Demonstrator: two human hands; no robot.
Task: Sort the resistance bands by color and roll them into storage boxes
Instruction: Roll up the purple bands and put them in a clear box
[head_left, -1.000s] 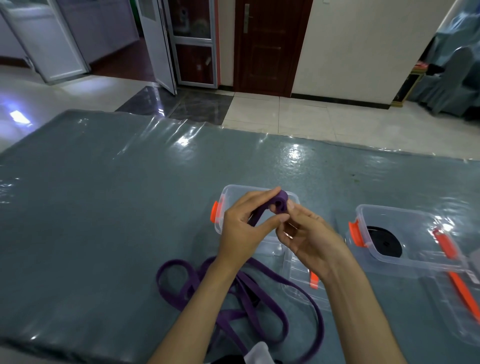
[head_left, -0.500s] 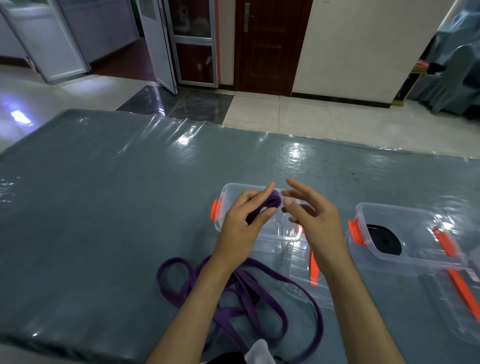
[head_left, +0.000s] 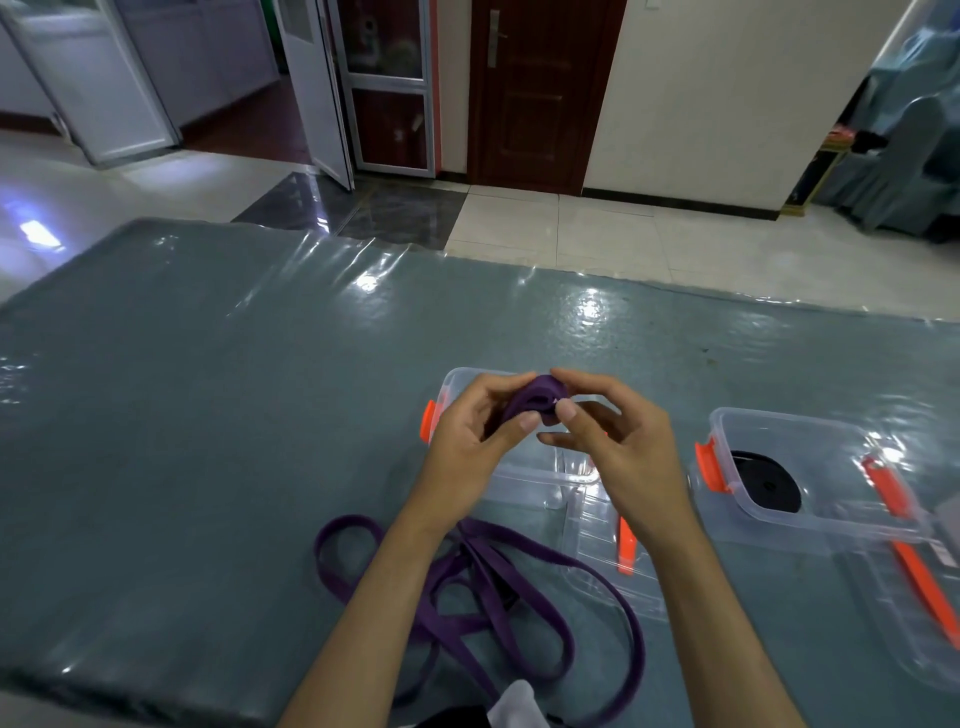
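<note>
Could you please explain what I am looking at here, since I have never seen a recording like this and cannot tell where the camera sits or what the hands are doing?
There is no machine here. The single view comes from a wide-angle camera worn on a person's head, looking forward and down, so the two bare arms reaching in from the bottom edge belong to the wearer.

The left hand and right hand together pinch the started roll of a purple resistance band, held above the table. The loose rest of that band lies in loops near the table's front edge.

Behind the hands stands a clear storage box with orange clips; its inside is mostly hidden by the hands. Farther right a second clear box holds a rolled black band. Clear lids with orange clips lie beside the boxes.
</note>
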